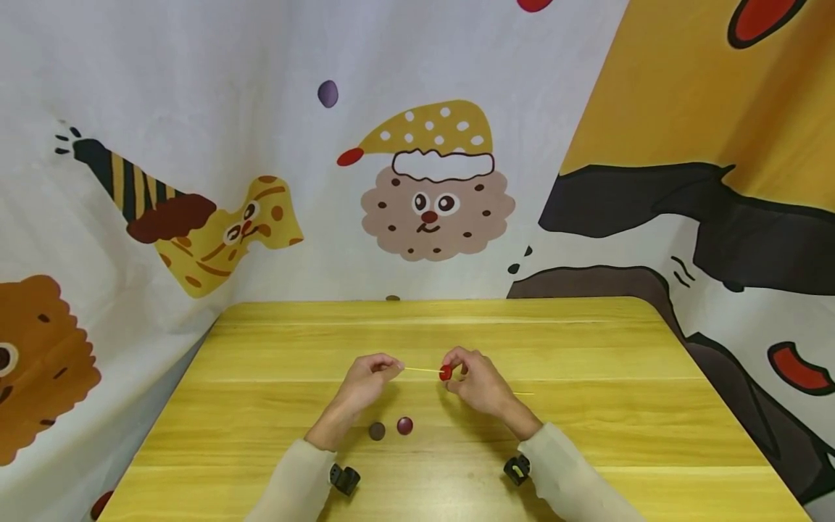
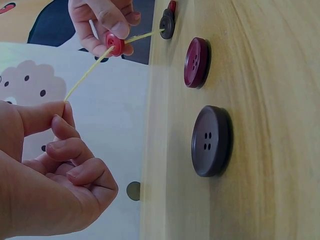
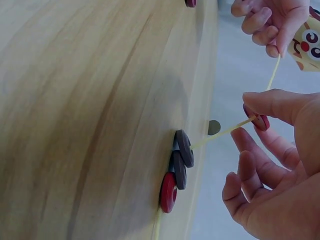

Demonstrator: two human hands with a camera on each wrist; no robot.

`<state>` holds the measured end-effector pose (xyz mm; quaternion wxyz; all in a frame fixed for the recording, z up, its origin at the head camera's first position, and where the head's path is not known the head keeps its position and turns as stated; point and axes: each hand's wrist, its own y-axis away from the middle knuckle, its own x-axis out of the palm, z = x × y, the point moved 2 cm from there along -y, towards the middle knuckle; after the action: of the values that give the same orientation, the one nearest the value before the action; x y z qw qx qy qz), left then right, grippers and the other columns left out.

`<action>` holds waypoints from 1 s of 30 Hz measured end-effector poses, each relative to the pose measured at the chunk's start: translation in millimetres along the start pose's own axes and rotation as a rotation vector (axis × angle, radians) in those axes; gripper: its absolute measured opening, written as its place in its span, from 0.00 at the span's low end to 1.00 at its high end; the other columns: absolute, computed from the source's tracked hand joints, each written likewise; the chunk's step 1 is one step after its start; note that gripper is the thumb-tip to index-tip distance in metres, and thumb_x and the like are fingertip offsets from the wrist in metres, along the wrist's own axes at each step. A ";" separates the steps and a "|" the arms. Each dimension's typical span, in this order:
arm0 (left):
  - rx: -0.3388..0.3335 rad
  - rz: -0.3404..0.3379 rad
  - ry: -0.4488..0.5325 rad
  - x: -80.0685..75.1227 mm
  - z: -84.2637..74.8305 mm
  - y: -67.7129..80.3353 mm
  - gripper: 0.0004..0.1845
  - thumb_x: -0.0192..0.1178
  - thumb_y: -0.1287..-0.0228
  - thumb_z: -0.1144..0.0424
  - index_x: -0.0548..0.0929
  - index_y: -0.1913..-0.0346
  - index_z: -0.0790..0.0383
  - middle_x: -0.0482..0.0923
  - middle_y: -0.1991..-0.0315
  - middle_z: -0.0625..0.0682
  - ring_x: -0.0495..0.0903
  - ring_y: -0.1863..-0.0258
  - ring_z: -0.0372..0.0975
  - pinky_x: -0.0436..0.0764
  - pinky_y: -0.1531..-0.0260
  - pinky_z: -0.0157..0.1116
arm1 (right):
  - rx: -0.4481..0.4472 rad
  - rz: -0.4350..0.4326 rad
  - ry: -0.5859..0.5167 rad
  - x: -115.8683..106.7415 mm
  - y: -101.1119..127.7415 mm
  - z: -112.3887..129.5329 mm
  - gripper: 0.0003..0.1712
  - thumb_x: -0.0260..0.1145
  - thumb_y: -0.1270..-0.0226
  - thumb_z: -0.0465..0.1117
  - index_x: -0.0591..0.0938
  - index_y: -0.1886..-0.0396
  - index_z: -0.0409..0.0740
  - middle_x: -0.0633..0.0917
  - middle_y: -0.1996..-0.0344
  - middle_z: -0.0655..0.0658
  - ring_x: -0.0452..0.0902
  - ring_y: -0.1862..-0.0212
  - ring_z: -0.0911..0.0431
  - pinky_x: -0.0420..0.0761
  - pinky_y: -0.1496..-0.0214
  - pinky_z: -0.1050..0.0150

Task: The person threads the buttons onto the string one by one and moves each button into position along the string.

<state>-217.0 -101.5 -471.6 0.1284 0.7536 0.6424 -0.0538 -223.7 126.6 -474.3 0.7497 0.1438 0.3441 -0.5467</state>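
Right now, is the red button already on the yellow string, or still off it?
On it. The yellow string passes through the red button, which the right hand pinches; the left hand pinches the string's end.

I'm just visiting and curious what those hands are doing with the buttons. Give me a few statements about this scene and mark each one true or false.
1. The right hand pinches a red button threaded on a yellow cord. True.
2. The left hand lies flat on the table. False: it is raised and pinches the cord's end.
3. Two loose buttons, a dark grey button and a maroon button, lie on the table in front of the hands. True.
4. No buttons are on the cord beyond the red one. False: the right wrist view shows strung buttons resting on the table.
5. The table is blue plastic. False: it is yellowish wood.
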 end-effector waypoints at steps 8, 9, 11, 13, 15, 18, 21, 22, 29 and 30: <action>-0.007 -0.025 -0.007 1.7 -1.6 0.9 0.11 0.60 0.29 0.59 0.84 0.60 0.66 0.75 0.65 0.52 0.68 0.65 0.42 0.66 0.66 0.38 | -0.004 -0.026 0.004 -2.6 0.4 -2.1 0.15 0.75 0.46 0.30 0.80 0.62 0.45 0.85 0.65 0.51 0.74 0.56 0.50 0.75 0.50 0.53; -0.009 -0.031 -0.008 2.1 -2.4 1.4 0.11 0.60 0.29 0.59 0.84 0.61 0.66 0.76 0.65 0.52 0.68 0.65 0.42 0.66 0.65 0.38 | -0.006 -0.027 0.002 -2.6 0.4 -2.6 0.15 0.75 0.46 0.29 0.81 0.62 0.45 0.85 0.65 0.51 0.74 0.56 0.49 0.75 0.49 0.52; -0.015 -0.041 -0.012 2.7 -4.1 2.3 0.10 0.59 0.29 0.61 0.83 0.61 0.67 0.76 0.65 0.53 0.68 0.64 0.42 0.66 0.65 0.38 | -0.002 -0.031 -0.006 -2.8 0.5 -3.7 0.15 0.75 0.46 0.29 0.81 0.62 0.45 0.85 0.64 0.50 0.75 0.54 0.47 0.75 0.48 0.49; -0.019 -0.046 -0.012 2.9 -6.6 3.4 0.09 0.59 0.29 0.63 0.83 0.62 0.67 0.76 0.64 0.55 0.69 0.64 0.43 0.66 0.64 0.38 | 0.003 -0.036 -0.002 -2.9 0.7 -5.1 0.15 0.75 0.47 0.29 0.82 0.62 0.45 0.85 0.63 0.50 0.75 0.52 0.46 0.75 0.46 0.47; -0.021 -0.050 -0.015 3.4 -8.4 4.5 0.09 0.58 0.29 0.64 0.83 0.63 0.68 0.76 0.64 0.56 0.69 0.64 0.44 0.66 0.64 0.39 | 0.010 -0.039 -0.002 -2.8 0.9 -6.6 0.15 0.75 0.47 0.29 0.82 0.61 0.46 0.85 0.61 0.50 0.76 0.50 0.45 0.75 0.45 0.46; -0.012 -0.046 -0.015 3.1 -8.2 5.0 0.10 0.59 0.29 0.63 0.83 0.62 0.68 0.76 0.63 0.55 0.69 0.64 0.43 0.66 0.64 0.38 | 0.025 -0.042 0.018 -2.1 1.2 -10.2 0.16 0.75 0.47 0.29 0.83 0.60 0.47 0.85 0.59 0.51 0.76 0.48 0.45 0.74 0.44 0.45; 0.000 -0.026 -0.005 1.4 -3.5 2.8 0.12 0.60 0.29 0.60 0.83 0.61 0.68 0.77 0.63 0.53 0.69 0.64 0.42 0.67 0.64 0.38 | 0.040 -0.036 0.022 -1.6 1.8 -14.0 0.17 0.75 0.46 0.29 0.83 0.59 0.48 0.85 0.57 0.50 0.76 0.45 0.44 0.73 0.41 0.44; 0.003 -0.020 -0.003 0.8 -1.9 1.7 0.12 0.60 0.29 0.59 0.84 0.60 0.68 0.77 0.64 0.52 0.69 0.64 0.42 0.67 0.64 0.38 | 0.048 -0.034 0.022 -1.5 2.1 -15.1 0.17 0.75 0.46 0.29 0.83 0.59 0.48 0.85 0.56 0.49 0.75 0.44 0.44 0.73 0.41 0.44; 0.005 -0.010 -0.004 0.2 1.8 0.0 0.13 0.60 0.29 0.59 0.84 0.59 0.68 0.77 0.63 0.51 0.71 0.62 0.43 0.68 0.64 0.38 | 0.091 -0.014 0.033 0.0 4.2 -19.7 0.16 0.74 0.45 0.30 0.82 0.58 0.47 0.84 0.55 0.47 0.78 0.46 0.47 0.75 0.43 0.45; 0.004 -0.015 -0.006 0.6 1.7 0.2 0.12 0.60 0.29 0.59 0.84 0.59 0.68 0.77 0.63 0.51 0.70 0.63 0.43 0.68 0.64 0.38 | 0.091 -0.007 0.034 0.4 4.4 -20.2 0.16 0.74 0.44 0.30 0.82 0.58 0.47 0.84 0.56 0.47 0.78 0.47 0.48 0.76 0.44 0.46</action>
<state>-216.6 -101.4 -473.3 0.1285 0.7490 0.6473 -0.0583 -226.8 139.8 -489.8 0.7345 0.1861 0.3319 -0.5619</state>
